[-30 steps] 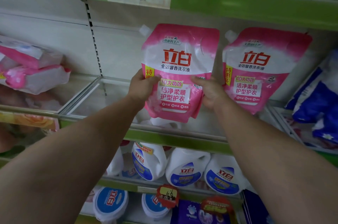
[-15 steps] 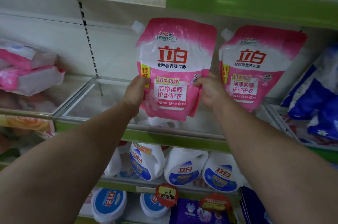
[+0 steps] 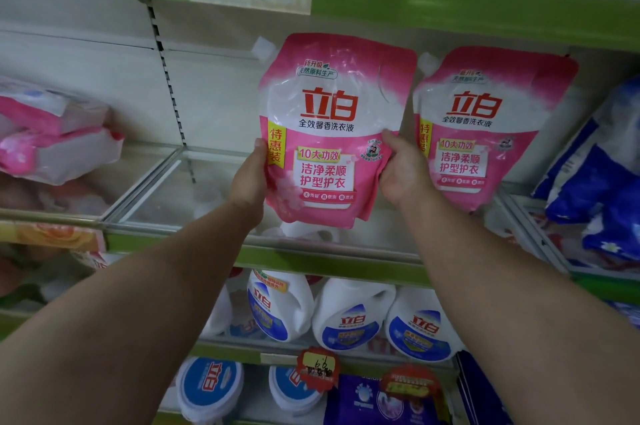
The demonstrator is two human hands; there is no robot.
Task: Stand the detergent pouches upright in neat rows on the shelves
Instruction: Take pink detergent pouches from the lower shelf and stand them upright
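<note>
You are in the middle of placing a pouch: the pink detergent pouch (image 3: 332, 133) at the centre of the frame is upright, label toward you, its base apparently at or just above the shelf (image 3: 242, 251) floor, though the clear front rail blurs whether it has touched down. To its right in the frame, just beside it, a second pink pouch (image 3: 485, 126) already stands against the back panel.

Your left hand (image 3: 251, 178) grips the pouch's lower left edge, thumb on the front by the yellow strip, the other fingers hidden behind. Your right hand (image 3: 403, 171) grips the lower right edge, fingers curled round it, thumb tip at the label. Both forearms reach up from the bottom corners of the frame, wrists roughly level, so the pouch hangs square between them.

The next move, as I judge it, calls for settling the base flat, pushing it back level with its neighbour, and checking that it stands before you let go; a soft, liquid-filled pouch may slump or tip forward. At the left of the frame, more pink pouches (image 3: 52, 133) lie flat, not yet stood up.
</note>
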